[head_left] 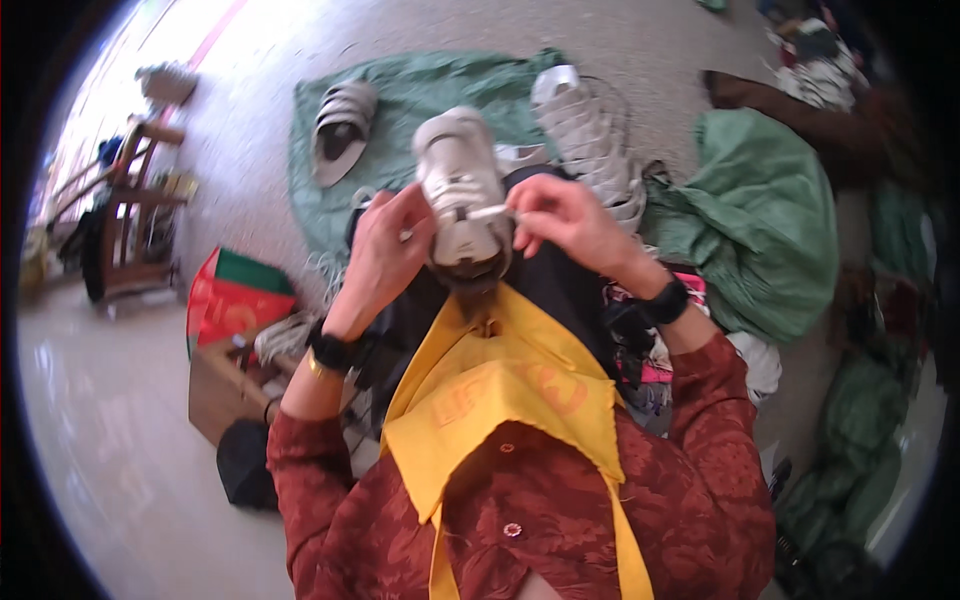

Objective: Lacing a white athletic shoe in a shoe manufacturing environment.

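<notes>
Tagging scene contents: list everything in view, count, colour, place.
Shoe: 1, pale grey, between hands
Lace: 1, white, right fingertips
Loose shoe: 1, grey, sheet's left
Shoe stack: count unclear, off-white, sheet's right
Sheet: 1, green, floor ahead
Sack: 1, green, right
Bag: 1, red-green, left
Wooden box: 1, brown, near left
Wooden furniture: 1, brown, far left
Clutter: uncountable, mixed, far right
Apron: 1, yellow, on person
Wristbands: 2, black, one per wrist
Sleeves: 2, red, arms
Left hand: 1, bare, shoe's left
Right hand: 1, bare, shoe's right

Underside of pale shoe (451, 150) hidden, green scrap (712, 5) cut off
</notes>
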The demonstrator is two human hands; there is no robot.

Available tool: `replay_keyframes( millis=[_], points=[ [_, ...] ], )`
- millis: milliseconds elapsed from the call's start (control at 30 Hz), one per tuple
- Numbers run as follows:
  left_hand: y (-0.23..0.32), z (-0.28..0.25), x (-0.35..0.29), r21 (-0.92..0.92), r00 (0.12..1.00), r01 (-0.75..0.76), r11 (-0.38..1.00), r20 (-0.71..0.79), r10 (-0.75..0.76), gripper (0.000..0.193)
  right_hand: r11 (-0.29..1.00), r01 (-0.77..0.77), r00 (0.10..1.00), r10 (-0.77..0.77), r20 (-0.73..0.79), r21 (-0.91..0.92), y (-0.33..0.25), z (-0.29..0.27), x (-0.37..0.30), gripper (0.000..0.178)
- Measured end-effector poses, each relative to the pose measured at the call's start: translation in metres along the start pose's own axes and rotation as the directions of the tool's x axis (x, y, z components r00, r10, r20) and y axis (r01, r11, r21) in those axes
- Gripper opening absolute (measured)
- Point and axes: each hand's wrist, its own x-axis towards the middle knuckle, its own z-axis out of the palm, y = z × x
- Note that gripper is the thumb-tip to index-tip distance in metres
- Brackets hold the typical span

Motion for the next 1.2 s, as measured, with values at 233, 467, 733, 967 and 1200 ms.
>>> replay_keyframes(
  millis=[233, 467, 733, 967, 1200],
  points=[
    [-0.005, -0.011, -0.002, 0.022, 1.0, 0.005, 1.0, -0.004, -0.005, 0.007, 0.85, 0.04, 0.999, -0.048, 0.001, 0.526, -0.029, -0.002, -0.006, 0.014],
    [-0.012, -0.018, 0.005, -0.195, 1.0, 0.023, 0.981, 0.008, -0.022, 0.007, 0.664, 0.29, 0.955, -0.147, -0.259, 0.689, -0.022, -0.097, -0.051, 0.02],
    [-0.007, 0.006, 0.005, -0.13, 0.995, -0.096, 0.987, -0.04, 0.091, 0.012, 0.588, 0.564, 0.792, -0.185, -0.582, 0.58, -0.006, -0.239, -0.135, 0.023],
    [-0.009, 0.007, -0.019, -0.109, 0.994, -0.037, 0.993, -0.103, 0.025, 0.014, 0.982, 0.183, 0.665, -0.087, -0.742, 0.049, 0.023, -0.171, -0.078, 0.028],
    [-0.015, 0.007, -0.02, 0.018, 0.995, -0.075, 0.997, -0.071, 0.076, 0.009, 0.705, 0.033, 0.928, -0.284, -0.24, -0.709, 0.009, -0.004, -0.014, 0.033]
  ],
)
